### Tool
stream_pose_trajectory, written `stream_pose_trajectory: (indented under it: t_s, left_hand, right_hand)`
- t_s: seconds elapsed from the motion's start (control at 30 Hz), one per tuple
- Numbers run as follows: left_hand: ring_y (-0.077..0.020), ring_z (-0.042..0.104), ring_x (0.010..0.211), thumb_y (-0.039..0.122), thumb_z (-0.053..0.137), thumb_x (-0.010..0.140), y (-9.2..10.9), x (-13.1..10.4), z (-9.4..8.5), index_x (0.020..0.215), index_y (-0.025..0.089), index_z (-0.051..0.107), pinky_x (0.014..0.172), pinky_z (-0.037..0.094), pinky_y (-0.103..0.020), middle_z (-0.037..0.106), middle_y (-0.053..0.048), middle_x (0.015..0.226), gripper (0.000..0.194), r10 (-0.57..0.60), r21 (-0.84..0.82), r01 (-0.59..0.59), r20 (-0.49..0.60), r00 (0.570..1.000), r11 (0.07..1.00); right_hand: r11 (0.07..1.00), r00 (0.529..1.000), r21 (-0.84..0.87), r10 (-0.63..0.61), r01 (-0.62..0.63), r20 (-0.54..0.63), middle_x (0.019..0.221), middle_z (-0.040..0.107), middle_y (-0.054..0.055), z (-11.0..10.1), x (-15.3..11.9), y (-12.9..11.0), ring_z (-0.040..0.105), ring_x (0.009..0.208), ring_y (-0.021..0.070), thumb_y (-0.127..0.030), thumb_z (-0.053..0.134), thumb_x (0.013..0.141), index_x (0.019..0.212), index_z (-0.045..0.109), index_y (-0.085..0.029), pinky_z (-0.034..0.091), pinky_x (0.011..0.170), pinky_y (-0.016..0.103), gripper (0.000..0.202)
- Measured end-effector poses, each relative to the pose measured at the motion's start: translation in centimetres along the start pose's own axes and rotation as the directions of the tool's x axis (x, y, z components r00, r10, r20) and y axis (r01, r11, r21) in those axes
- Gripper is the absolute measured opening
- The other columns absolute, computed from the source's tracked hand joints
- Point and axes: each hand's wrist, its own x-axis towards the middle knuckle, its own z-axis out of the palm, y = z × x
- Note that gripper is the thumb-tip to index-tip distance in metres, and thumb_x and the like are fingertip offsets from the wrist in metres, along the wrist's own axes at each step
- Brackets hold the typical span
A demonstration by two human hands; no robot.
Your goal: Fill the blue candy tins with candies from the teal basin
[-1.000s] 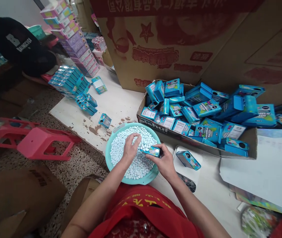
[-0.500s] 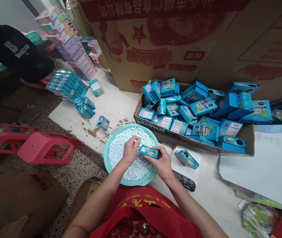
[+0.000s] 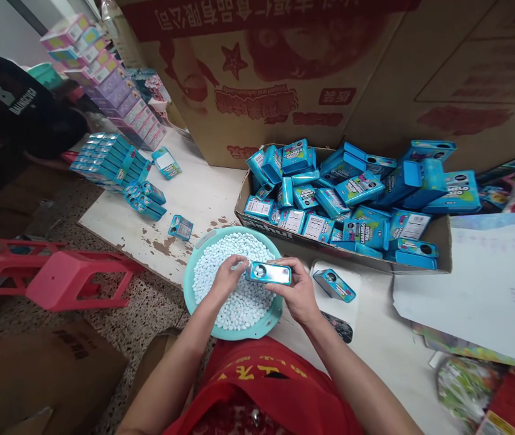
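Right hand (image 3: 299, 292): gripping blue tin (image 3: 272, 273)
Left hand (image 3: 229, 278): curled beside it, grip unclear
Bowl (image 3: 188, 285): hides part of tabletop's (image 3: 194, 192) near edge

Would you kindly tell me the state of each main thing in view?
Held tin: in right hand, narrow end facing camera.
Left hand: curled beside it, grip unclear.
Teal basin: well filled with white pieces.
Carton: open, heaped with blue tins.
Pastel boxes: stacked.
Nearer red stool: unoccupied.

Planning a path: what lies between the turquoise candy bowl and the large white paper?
In the head view: the right hand, then a white platform carrying a blue candy tin, with a black panel at its near end, then white tabletop.
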Motion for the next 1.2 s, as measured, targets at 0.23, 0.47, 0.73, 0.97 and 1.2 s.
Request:
stream_pose_trajectory:
  t_s: [0.23,0.47,0.73,0.97,1.2]
  left_hand:
    - [-0.0200,0.059,0.084,0.048,0.057,0.073,0.6,0.3,0.0,0.083,0.017,0.063,0.077,0.044,-0.031,0.066,-0.004,0.087,0.033,-0.058,-0.041,0.058,-0.009,0.998,0.998]
    - [-0.0206,0.059,0.086,0.047,0.056,0.073,1.7,1.1,1.6,0.083,0.018,0.063,0.082,0.044,-0.032,0.067,-0.005,0.088,0.032,0.003,0.015,-0.004,0.027,1.000,1.000]
    - [-0.0196,0.061,0.084,0.035,0.051,0.080,6.2,1.2,6.8,0.086,0.021,0.064,0.079,0.044,-0.030,0.067,-0.002,0.089,0.020,0.166,0.174,-0.197,0.179,0.970,0.965]
    - [-0.0238,0.051,0.108,0.021,0.057,0.077,8.6,1.0,12.5,0.109,0.023,0.060,0.096,0.039,-0.036,0.058,-0.006,0.113,0.033,0.368,0.236,-0.539,0.513,0.776,0.808]
    - [-0.0318,0.035,0.126,0.012,0.064,0.067,8.6,1.9,15.5,0.130,0.026,0.046,0.102,0.032,-0.048,0.038,-0.010,0.140,0.067,0.375,0.244,-0.686,0.689,0.620,0.685]
  right_hand:
    - [0.973,0.986,0.171,0.144,-0.156,0.082,0.098,0.065,0.000,-0.1,-0.7,0.4,0.061,0.087,0.0184,-0.026,0.089,0.049,0.087,0.061,-0.026,0.049,0.077,0.029,0.048]
    - [0.990,0.988,0.008,0.140,-0.141,0.057,0.092,0.066,0.001,-2.3,-2.7,-1.2,0.061,0.087,0.0197,-0.029,0.089,0.048,0.085,0.062,-0.025,0.049,0.074,0.030,0.047]
    - [0.990,0.901,-0.124,0.009,-0.069,-0.434,0.086,0.065,0.001,-11.6,-9.2,-5.8,0.061,0.074,0.0177,-0.029,0.089,0.044,0.082,0.062,-0.023,0.050,0.063,0.028,0.046]
    - [0.968,0.550,-0.219,-0.249,0.122,-0.797,0.075,0.060,-0.003,-18.4,-10.9,-7.7,0.056,0.064,0.0122,-0.023,0.083,0.042,0.081,0.058,-0.019,0.047,0.066,0.030,0.047]
    - [0.979,0.517,-0.177,-0.204,0.103,-0.831,0.073,0.060,-0.004,-18.6,-11.1,-5.3,0.055,0.065,0.0114,-0.026,0.085,0.042,0.081,0.057,-0.018,0.046,0.066,0.028,0.049]
